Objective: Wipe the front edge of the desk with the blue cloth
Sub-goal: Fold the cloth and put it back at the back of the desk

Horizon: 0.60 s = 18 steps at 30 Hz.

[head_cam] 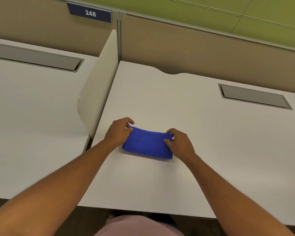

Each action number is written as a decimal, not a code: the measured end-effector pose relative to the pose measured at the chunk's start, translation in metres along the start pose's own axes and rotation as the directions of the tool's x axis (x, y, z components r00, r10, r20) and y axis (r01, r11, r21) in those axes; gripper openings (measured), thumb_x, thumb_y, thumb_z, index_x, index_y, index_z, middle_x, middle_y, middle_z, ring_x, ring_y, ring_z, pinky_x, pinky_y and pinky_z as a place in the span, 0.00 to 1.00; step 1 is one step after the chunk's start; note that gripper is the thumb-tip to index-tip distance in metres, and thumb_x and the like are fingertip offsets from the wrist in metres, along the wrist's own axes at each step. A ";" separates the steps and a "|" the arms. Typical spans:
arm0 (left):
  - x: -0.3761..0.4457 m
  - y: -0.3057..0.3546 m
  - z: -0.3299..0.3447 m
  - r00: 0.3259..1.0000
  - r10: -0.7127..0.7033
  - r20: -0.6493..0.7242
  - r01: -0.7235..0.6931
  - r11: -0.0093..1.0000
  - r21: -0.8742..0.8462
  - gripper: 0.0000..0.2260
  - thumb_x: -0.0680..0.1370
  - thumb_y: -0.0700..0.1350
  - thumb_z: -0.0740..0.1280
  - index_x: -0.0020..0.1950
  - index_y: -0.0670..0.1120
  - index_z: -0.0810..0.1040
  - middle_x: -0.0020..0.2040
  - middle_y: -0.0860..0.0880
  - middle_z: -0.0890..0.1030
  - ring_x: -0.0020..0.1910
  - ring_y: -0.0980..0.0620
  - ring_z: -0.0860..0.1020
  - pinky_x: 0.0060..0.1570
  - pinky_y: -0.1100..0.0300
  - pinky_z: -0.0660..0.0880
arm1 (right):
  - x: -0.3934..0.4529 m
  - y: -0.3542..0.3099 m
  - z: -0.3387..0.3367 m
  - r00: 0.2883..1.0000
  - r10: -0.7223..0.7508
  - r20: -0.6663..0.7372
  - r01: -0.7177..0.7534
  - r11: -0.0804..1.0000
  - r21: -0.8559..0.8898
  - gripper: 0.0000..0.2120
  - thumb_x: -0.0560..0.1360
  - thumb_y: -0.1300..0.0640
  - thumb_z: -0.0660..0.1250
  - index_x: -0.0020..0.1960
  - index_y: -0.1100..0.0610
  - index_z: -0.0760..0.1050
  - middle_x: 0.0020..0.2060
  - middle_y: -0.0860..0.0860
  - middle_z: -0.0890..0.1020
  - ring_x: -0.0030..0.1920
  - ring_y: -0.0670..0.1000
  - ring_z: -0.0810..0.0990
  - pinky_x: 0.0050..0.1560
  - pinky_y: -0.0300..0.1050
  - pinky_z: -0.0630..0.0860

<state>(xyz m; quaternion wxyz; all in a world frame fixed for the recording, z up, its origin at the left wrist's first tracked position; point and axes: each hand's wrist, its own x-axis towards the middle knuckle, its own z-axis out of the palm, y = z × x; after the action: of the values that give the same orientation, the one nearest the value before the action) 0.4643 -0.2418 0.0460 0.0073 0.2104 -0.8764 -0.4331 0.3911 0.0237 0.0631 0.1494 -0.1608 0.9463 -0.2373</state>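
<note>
A folded blue cloth (147,143) lies flat on the white desk (203,150), left of its middle and well back from the front edge (143,210). My left hand (118,132) pinches the cloth's far left corner. At the right end, my right hand (180,142) grips the cloth with the thumb on top. Both forearms reach in from the bottom of the view.
A cream divider panel (99,92) stands along the desk's left side, with a neighbouring desk (32,116) beyond it. A grey cable hatch (254,97) is set into the desk at the back right. Beige partition walls (194,51) close the back.
</note>
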 end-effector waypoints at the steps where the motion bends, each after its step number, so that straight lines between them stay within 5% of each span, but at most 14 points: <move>1: 0.002 -0.003 0.004 1.000 -0.002 -0.023 0.002 1.000 0.016 0.09 0.81 0.42 0.68 0.59 0.52 0.81 0.50 0.53 0.82 0.49 0.50 0.81 0.48 0.57 0.75 | -0.001 0.000 0.007 0.998 -0.030 -0.050 0.027 0.997 -0.071 0.17 0.80 0.53 0.69 0.68 0.53 0.76 0.64 0.51 0.80 0.59 0.53 0.80 0.59 0.46 0.77; 4: 0.001 -0.008 0.010 0.996 0.042 -0.073 -0.032 0.992 0.123 0.10 0.82 0.42 0.67 0.63 0.49 0.80 0.56 0.50 0.82 0.55 0.48 0.80 0.52 0.56 0.75 | -0.018 -0.004 0.025 0.955 -0.250 -0.160 0.198 0.938 -0.284 0.23 0.79 0.49 0.69 0.72 0.54 0.74 0.71 0.54 0.74 0.65 0.57 0.75 0.63 0.53 0.74; 6: -0.005 -0.010 0.010 0.962 0.243 -0.124 -0.192 0.927 0.323 0.12 0.81 0.42 0.68 0.64 0.47 0.80 0.61 0.47 0.81 0.58 0.46 0.78 0.55 0.50 0.78 | -0.032 -0.005 0.035 0.908 -0.412 -0.075 0.356 0.855 -0.377 0.24 0.77 0.45 0.66 0.70 0.53 0.74 0.70 0.54 0.75 0.65 0.57 0.75 0.63 0.54 0.74; 8: -0.015 -0.011 0.009 0.837 0.546 -0.040 -0.464 0.747 0.476 0.13 0.78 0.42 0.70 0.63 0.45 0.82 0.63 0.46 0.81 0.60 0.44 0.78 0.55 0.46 0.79 | -0.043 -0.004 0.043 0.887 -0.461 0.017 0.427 0.808 -0.406 0.27 0.74 0.47 0.67 0.71 0.54 0.74 0.70 0.53 0.76 0.67 0.57 0.76 0.66 0.54 0.75; 10: -0.030 -0.016 0.013 0.694 0.703 0.154 -0.672 0.558 0.486 0.17 0.76 0.47 0.69 0.63 0.44 0.82 0.65 0.44 0.80 0.63 0.44 0.78 0.61 0.47 0.77 | -0.044 0.002 0.052 0.890 -0.455 0.029 0.425 0.803 -0.418 0.30 0.70 0.54 0.72 0.72 0.58 0.75 0.71 0.56 0.77 0.69 0.60 0.77 0.68 0.57 0.77; 14: -0.045 -0.035 0.027 0.747 0.548 0.377 -0.653 0.498 0.571 0.31 0.74 0.54 0.66 0.76 0.43 0.73 0.77 0.43 0.72 0.76 0.42 0.70 0.75 0.43 0.68 | -0.037 0.010 0.064 0.925 -0.379 0.031 0.354 0.827 -0.436 0.36 0.71 0.66 0.72 0.78 0.60 0.69 0.75 0.62 0.73 0.74 0.64 0.74 0.71 0.60 0.76; 18: -0.037 -0.039 0.040 0.781 0.521 0.346 -0.602 0.479 0.639 0.30 0.71 0.42 0.74 0.74 0.41 0.75 0.72 0.41 0.77 0.72 0.41 0.75 0.74 0.44 0.66 | -0.035 0.004 0.056 0.925 -0.376 0.050 0.350 0.797 -0.492 0.35 0.70 0.65 0.74 0.76 0.59 0.72 0.69 0.59 0.80 0.62 0.62 0.82 0.54 0.55 0.84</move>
<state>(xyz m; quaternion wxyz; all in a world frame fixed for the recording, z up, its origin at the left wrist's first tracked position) 0.5040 -0.2187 -0.0022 0.0200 -0.1258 -0.9912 -0.0368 0.4416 0.0180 0.0211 0.0313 -0.3658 0.9300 -0.0166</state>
